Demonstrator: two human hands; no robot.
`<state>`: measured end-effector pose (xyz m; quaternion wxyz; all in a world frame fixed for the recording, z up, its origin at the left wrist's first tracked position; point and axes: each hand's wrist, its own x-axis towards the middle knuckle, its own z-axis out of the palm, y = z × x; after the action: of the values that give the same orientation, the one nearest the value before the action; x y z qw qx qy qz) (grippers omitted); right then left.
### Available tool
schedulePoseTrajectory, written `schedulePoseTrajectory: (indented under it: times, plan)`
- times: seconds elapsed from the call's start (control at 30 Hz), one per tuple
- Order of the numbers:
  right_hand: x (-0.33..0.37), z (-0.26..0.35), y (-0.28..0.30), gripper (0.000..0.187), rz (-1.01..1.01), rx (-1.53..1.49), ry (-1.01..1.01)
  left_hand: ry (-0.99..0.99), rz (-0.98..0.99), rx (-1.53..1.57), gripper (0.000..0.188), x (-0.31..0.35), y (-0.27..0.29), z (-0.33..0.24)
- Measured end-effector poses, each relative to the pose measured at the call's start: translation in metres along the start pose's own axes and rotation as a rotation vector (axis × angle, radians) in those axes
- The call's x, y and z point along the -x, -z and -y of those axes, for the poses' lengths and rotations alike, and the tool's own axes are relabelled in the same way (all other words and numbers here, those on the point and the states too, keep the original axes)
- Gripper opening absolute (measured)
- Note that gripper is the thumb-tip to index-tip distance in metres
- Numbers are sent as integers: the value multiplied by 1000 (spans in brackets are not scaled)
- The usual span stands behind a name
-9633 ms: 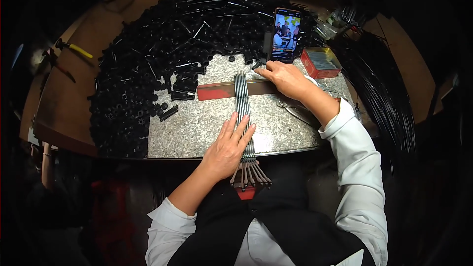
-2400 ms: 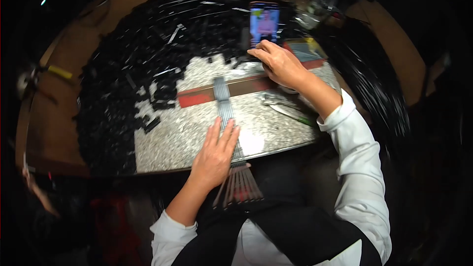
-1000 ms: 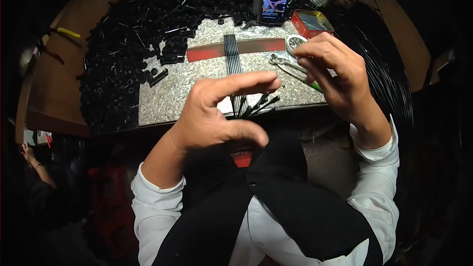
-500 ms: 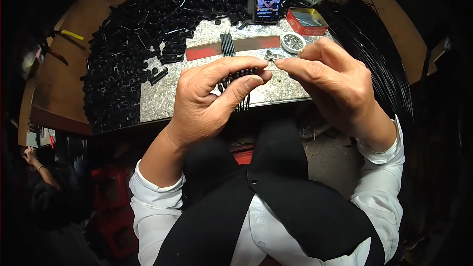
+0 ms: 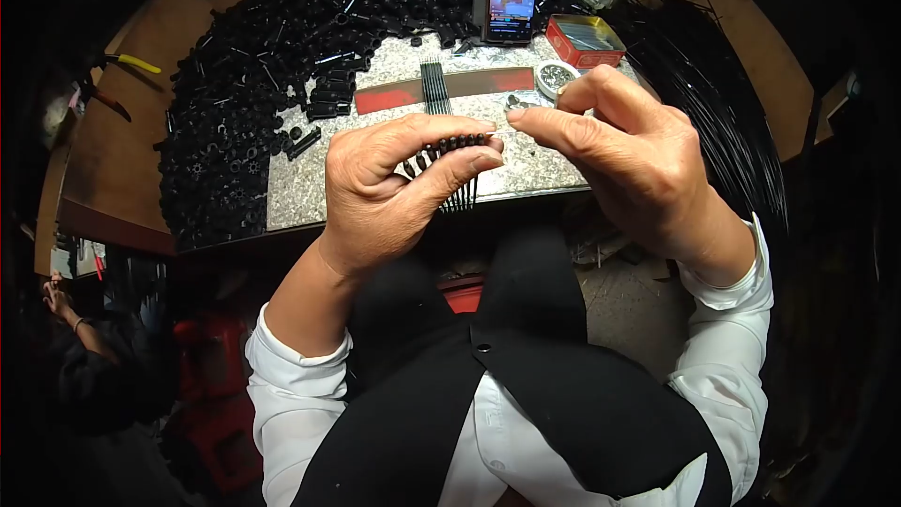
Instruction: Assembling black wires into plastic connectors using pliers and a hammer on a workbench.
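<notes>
My left hand point(image 5: 394, 164) is closed around a bundle of thin black rods point(image 5: 457, 143). Their dark, bead-like ends line up in a row between thumb and forefinger, and the shafts come out below the hand. My right hand point(image 5: 633, 145) is pinched, thumb to forefinger, just right of these ends. A thin pale sliver shows between the two hands; what it is, I cannot make out. Beyond the fingers a small grey metal piece point(image 5: 526, 103) lies on the speckled board point(image 5: 310, 192), partly covered by my right hand.
More thin rods point(image 5: 434, 84) lie across a red-and-brown strip point(image 5: 497, 82). Behind my right hand stand a round white dish point(image 5: 556, 77) of small metal parts, a red tin point(image 5: 587, 42) and a propped phone point(image 5: 511, 0). Black parts point(image 5: 235, 103) heap up at left; another person's hand point(image 5: 58, 300) is far left.
My left hand has shifted slightly left, and a small gap has opened between its fingertips and my right hand. The row of rod ends shows more fully. The phone's picture has changed.
</notes>
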<state>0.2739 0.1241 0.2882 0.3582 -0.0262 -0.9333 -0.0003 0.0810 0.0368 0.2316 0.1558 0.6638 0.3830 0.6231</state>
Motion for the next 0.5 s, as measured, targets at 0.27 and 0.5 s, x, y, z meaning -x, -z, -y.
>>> schedulePoseTrajectory:
  times: [0.27, 0.5]
  plan:
    - [-5, 2, -3, 37, 26, -20, 35, -94, 89, -136, 15, -4, 4, -5]
    - [-5, 5, 5, 23, 49, -51, -80, -122, 12, -108, 9, -5, -1, 1]
